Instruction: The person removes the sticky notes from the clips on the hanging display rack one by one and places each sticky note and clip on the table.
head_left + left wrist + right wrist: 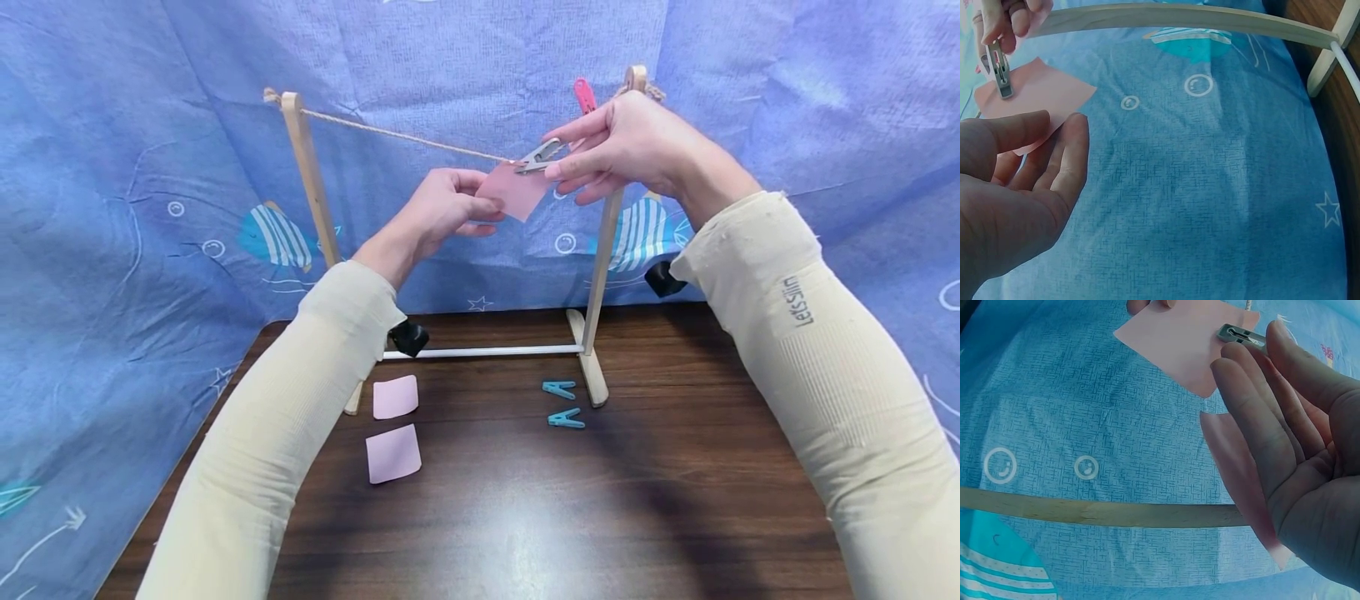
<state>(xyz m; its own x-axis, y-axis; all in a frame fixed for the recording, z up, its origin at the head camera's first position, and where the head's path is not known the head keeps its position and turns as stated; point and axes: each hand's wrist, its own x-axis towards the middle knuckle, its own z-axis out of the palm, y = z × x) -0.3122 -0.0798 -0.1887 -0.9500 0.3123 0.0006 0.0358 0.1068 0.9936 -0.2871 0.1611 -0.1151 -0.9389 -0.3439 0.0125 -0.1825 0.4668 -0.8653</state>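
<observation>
A pink square of paper [517, 190] is up at the rope [405, 133], its lower left edge pinched between the thumb and fingers of my left hand [444, 212]. My right hand [626, 150] squeezes a grey clothespin [542, 157] between thumb and fingers. The clothespin's tip overlaps the top of the paper, as the left wrist view also shows at the pin [1001, 74]. Beyond my right hand, a second pink paper [1235, 469] hangs, partly hidden by that hand. A red clothespin [584, 95] stands on the rope near the right post.
The rope spans two wooden posts [311, 175] joined low by a white bar [495, 352]. On the brown table [495, 517] lie two pink papers, a farther one [395, 397] and a nearer one [393, 454]. Two blue clothespins [558, 389] lie by the right foot. A blue patterned cloth [480, 75] hangs behind.
</observation>
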